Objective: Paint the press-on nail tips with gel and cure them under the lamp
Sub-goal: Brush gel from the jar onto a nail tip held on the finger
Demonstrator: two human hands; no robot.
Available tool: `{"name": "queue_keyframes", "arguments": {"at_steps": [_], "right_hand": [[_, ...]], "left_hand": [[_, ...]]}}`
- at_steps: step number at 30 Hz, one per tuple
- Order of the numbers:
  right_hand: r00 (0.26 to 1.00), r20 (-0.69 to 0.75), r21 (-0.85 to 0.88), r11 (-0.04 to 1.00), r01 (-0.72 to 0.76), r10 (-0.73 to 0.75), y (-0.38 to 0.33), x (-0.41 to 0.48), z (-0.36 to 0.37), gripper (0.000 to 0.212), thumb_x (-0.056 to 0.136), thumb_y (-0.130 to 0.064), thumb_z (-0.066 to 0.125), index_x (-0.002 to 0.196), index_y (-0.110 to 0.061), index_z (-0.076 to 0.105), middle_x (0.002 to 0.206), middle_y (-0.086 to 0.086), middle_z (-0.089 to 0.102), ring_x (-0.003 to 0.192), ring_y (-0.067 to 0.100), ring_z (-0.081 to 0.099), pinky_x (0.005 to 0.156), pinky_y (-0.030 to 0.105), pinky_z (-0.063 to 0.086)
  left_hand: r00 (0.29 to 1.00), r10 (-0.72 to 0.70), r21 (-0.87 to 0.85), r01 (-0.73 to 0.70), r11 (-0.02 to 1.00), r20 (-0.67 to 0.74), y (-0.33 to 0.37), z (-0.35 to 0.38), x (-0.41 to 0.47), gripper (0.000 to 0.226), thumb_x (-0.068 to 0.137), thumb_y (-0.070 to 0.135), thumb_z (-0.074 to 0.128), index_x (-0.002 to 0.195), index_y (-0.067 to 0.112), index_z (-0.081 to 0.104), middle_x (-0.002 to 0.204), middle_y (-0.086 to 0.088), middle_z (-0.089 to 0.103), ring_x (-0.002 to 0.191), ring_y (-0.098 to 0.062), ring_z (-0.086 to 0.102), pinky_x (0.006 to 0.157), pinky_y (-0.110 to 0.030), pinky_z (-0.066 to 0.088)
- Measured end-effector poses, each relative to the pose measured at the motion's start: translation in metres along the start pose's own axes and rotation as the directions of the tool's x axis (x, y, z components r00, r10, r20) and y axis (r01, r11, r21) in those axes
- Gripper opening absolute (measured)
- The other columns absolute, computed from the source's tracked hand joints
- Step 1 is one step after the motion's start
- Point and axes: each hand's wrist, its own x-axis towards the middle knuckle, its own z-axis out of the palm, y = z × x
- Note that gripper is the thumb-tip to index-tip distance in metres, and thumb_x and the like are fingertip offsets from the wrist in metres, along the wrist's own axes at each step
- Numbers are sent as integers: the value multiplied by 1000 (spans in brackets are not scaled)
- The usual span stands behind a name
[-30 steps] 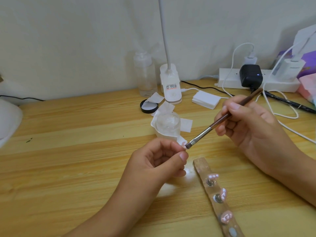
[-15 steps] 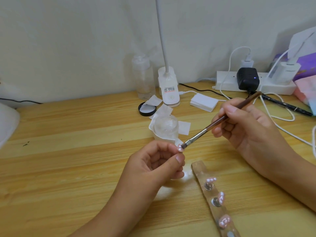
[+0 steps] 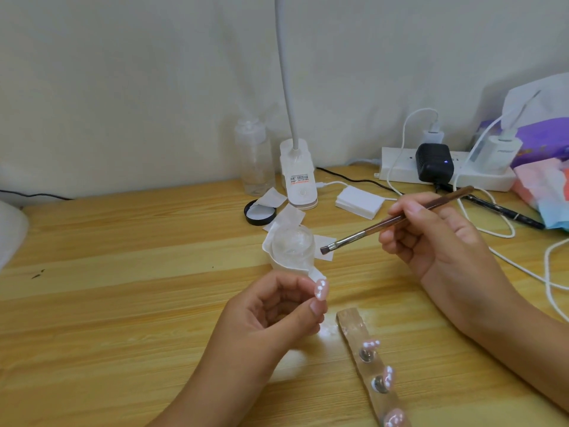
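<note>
My left hand (image 3: 277, 312) pinches a glossy pink nail tip (image 3: 320, 289) between thumb and forefinger, held up over the desk. My right hand (image 3: 431, 238) grips a brown-handled flat brush (image 3: 388, 224); its bristle end hangs apart from the tip, above and to its right. A clear jar of gel (image 3: 292, 241) sits in a white holder just behind my left hand. A clear holder strip (image 3: 366, 359) with several pink tips on studs lies at the lower right. The white curing lamp (image 3: 9, 232) shows at the far left edge.
A gooseneck desk lamp base (image 3: 298, 177), a clear bottle (image 3: 254, 158), a black lid (image 3: 260, 212), a stack of white wipes (image 3: 358, 203) and loose wipes stand at the back. A power strip (image 3: 400, 171) with chargers, white cables, a black pen (image 3: 505, 214) and tissue packs crowd the right.
The brush was touching the nail tip; now my right hand has lifted it up and to the right, away from the tip. My left hand holds the tip in place.
</note>
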Motion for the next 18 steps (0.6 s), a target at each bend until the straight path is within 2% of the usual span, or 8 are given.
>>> {"name": "queue_keyframes", "arguments": {"at_steps": [6,10,15,18], "right_hand": [[999,-20,6,999,-37,37,-2,0,-1,14,84,-37,64,79,-29,73,71,-2,67,66,9,63,64,20,53],[996,15,13,996,-83,83,-4,-1,-1,18,87,-35,61,75,-25,70,65,0,62,59,10,59,59,19,51],[992,78,-14,995,-97,98,-6,-3,5,17,76,-40,66,70,-24,68,62,4,60,55,11,57,55,20,50],[990,105,-24,996,-89,91,-7,-5,7,15,76,-38,65,70,-24,68,63,5,60,55,13,58,55,21,51]], "left_hand": [[1000,27,85,-28,996,9,1,1,-1,20,62,41,75,76,28,72,75,8,69,70,-4,61,64,-16,49],[999,39,120,-39,992,6,-2,1,-2,16,64,38,72,77,28,71,85,-6,71,76,-4,62,66,-13,47],[999,21,128,-25,991,28,-3,0,-3,16,64,37,74,76,26,71,84,-11,68,72,-6,59,64,-14,47],[999,21,128,-24,992,29,-3,0,-2,16,64,37,73,75,27,71,76,-2,66,68,-4,58,62,-14,46]]}}
